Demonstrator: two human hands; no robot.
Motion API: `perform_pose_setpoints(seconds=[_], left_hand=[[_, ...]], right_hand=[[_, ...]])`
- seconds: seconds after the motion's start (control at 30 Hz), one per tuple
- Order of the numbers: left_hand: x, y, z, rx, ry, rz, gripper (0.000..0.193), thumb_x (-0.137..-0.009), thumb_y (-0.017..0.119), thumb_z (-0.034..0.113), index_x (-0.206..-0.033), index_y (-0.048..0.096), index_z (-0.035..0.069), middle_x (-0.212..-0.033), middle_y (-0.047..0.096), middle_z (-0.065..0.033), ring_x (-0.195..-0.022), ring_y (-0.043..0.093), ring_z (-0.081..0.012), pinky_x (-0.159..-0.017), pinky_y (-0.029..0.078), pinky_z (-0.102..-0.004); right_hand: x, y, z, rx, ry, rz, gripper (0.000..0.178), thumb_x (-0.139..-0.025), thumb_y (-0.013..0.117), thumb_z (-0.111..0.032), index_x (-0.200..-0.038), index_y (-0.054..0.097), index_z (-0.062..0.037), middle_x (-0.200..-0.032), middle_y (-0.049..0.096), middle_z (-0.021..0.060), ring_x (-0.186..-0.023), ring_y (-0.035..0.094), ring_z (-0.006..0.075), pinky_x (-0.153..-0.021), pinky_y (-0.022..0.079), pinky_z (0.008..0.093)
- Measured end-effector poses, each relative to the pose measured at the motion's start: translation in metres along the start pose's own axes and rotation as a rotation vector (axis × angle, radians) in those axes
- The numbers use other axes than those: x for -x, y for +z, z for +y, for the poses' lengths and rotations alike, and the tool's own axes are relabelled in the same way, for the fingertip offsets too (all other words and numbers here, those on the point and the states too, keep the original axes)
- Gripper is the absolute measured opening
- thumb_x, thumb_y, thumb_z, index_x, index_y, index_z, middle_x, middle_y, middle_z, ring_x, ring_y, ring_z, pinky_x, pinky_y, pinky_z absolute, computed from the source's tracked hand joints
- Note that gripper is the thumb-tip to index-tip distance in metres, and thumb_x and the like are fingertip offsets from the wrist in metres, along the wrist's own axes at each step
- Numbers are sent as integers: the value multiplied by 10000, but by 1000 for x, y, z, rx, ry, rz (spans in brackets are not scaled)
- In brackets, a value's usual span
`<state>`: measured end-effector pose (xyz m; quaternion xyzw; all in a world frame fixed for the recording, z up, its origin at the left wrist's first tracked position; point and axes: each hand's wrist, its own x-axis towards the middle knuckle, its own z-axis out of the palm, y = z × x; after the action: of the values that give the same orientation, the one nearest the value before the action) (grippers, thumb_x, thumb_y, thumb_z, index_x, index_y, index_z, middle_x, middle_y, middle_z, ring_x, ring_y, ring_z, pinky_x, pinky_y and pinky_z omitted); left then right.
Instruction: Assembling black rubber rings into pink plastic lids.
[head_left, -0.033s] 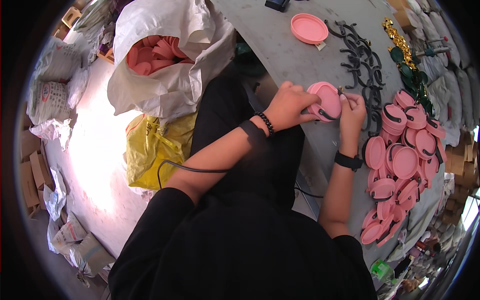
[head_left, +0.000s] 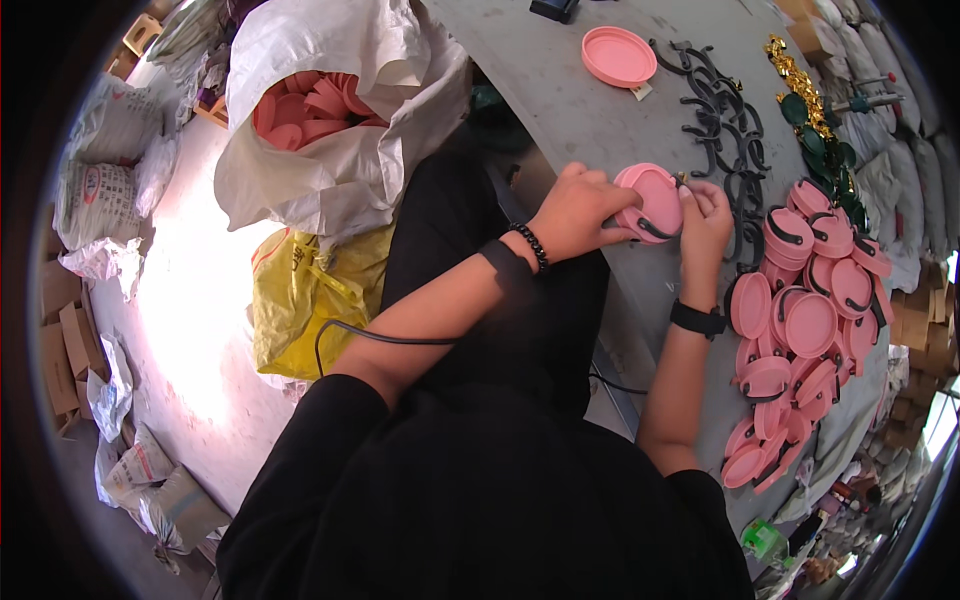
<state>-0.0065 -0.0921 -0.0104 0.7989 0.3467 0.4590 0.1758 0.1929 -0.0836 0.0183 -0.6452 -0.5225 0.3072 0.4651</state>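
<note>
Little had shifted, so the work stood unadvanced — left hand [head_left: 574, 212] clamped on the pink case [head_left: 654, 192], right hand [head_left: 706, 224] pinching, seemingly, a gold bit [head_left: 682, 178] at its rim.

- Gripping with left hand [head_left: 575, 212], with thumb [head_left: 613, 237] pointing right
- Pinching at the fingertips [head_left: 689, 203] with right hand [head_left: 706, 222]
- Slanting left forearm [head_left: 430, 312] up and rightward
- Holding right forearm [head_left: 676, 390] nearly upright
</note>
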Motion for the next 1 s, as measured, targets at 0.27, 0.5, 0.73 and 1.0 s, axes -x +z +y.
perform_pose_setpoints(seconds=[0.27, 0.5, 0.73, 1.0], left_hand=[[-5, -7, -2, -5, -33, -77, 349, -670, 786, 287, -962, 629, 178, -798, 622, 36, -765, 536, -177, -741, 354, -325], [-2, -9, -2, -12, -43, -100, 362, -670, 776, 273, -989, 628, 186, -859, 642, 44, -803, 545, -180, -751, 356, -334], [-1, -6, 11, -138, -49, -126, 412, -655, 778, 322, -1023, 633, 206, -951, 643, 26, -838, 535, -185, -764, 339, -330], [-20, 23, 30, -230, -111, 98, 504, -624, 780, 396, -968, 620, 64, -1246, 503, -209, -1177, 456, -376, -995, 344, -491]], right_hand=[[-15, -11, -8, 73, -52, -218, 230, -875, 563, -25, -1086, 574, 63, -1077, 645, 135, -1015, 612, 171, -882, 459, 271], [-17, -18, -19, 180, -65, -354, 254, -824, 521, 27, -1068, 575, 71, -1105, 635, 154, -1056, 612, 208, -913, 450, 290], [-15, -24, -10, 178, -115, -360, 300, -831, 536, -9, -1122, 587, 45, -1113, 634, 152, -1048, 621, 236, -901, 464, 304], [31, -2, -11, -354, 148, -14, 369, -955, 449, -148, -1274, 530, 19, -1131, 598, 64, -895, 557, 80, -770, 432, 208]])
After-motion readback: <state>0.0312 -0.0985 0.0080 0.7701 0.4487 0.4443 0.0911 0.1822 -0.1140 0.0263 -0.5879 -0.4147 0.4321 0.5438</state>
